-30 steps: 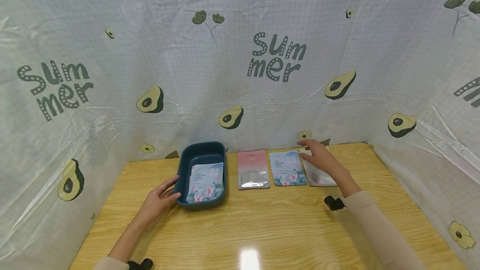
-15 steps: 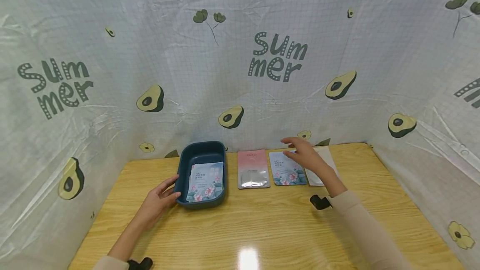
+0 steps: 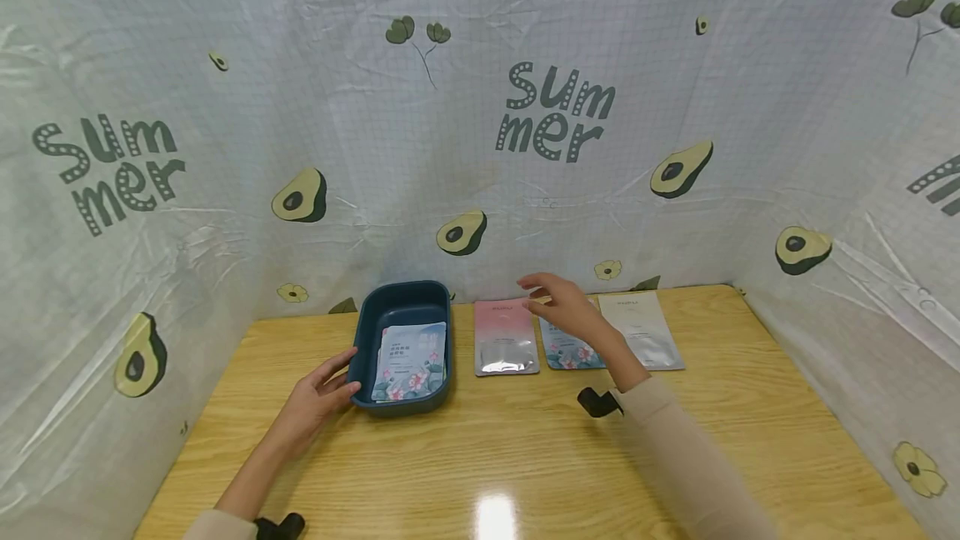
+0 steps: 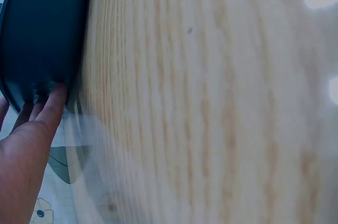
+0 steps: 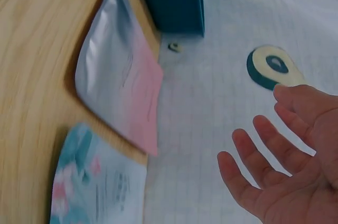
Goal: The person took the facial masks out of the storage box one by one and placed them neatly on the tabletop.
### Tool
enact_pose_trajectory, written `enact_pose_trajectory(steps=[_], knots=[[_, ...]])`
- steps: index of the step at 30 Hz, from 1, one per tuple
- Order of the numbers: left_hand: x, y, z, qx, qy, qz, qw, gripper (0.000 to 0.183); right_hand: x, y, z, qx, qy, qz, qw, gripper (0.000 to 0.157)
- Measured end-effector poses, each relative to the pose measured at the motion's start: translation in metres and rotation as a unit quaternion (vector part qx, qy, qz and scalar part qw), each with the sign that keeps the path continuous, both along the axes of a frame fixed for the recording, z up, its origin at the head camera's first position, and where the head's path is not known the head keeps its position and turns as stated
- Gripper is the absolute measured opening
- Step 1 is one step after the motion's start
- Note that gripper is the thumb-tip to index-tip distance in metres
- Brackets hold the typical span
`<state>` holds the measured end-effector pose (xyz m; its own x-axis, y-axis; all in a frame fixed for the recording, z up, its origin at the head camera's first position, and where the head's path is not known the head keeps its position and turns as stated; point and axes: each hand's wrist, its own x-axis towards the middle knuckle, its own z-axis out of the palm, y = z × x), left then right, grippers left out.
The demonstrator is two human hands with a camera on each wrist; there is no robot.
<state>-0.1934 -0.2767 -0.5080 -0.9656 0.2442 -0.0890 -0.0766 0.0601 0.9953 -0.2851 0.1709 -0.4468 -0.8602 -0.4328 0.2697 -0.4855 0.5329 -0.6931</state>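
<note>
My left hand (image 3: pixel 318 398) rests against the near-left side of a dark blue plastic bin (image 3: pixel 448 357), its fingertips touching the outer wall (image 4: pixel 42 39). Inside the bin lie floral light-blue sachets (image 3: pixel 408 361), stacked so that only the top one shows fully. With nothing in it, my right hand (image 3: pixel 566 307) hovers above the row of flat packets, fingers spread and slightly bent. Below it is a blue floral sachet (image 3: pixel 572 350), partly covered by the hand. Left of that lies a pink-and-silver sachet (image 3: pixel 506 340); a cream-and-silver one (image 3: pixel 645 332) lies to the right.
The bin and packets stand along the back of a wooden table (image 3: pixel 480 457). A white curtain (image 3: pixel 375 148) printed with avocados rises behind and on both sides of it.
My right hand has moved left, from over the cream packet to beside the pink one, uncovering the cream packet. The left hand and bin have stayed put.
</note>
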Motion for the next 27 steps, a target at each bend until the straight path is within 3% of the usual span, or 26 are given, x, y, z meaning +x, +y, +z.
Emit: enact_pose_trajectory(steps=[8,16,27], knots=[[0.0,-0.001,-0.002,0.009,0.001,0.001,1.0,0.069,-0.005,-0.028,-0.003,-0.031,-0.028,0.032,0.999,0.039],[-0.002,-0.002,-0.004,0.008,-0.001,0.004,1.0,0.071,-0.008,-0.055,-0.003,-0.032,-0.018,0.065,0.997,0.036],[-0.001,0.0,-0.003,0.007,-0.001,0.005,1.0,0.069,-0.01,-0.087,0.012,-0.023,-0.028,0.08,0.996,0.036]])
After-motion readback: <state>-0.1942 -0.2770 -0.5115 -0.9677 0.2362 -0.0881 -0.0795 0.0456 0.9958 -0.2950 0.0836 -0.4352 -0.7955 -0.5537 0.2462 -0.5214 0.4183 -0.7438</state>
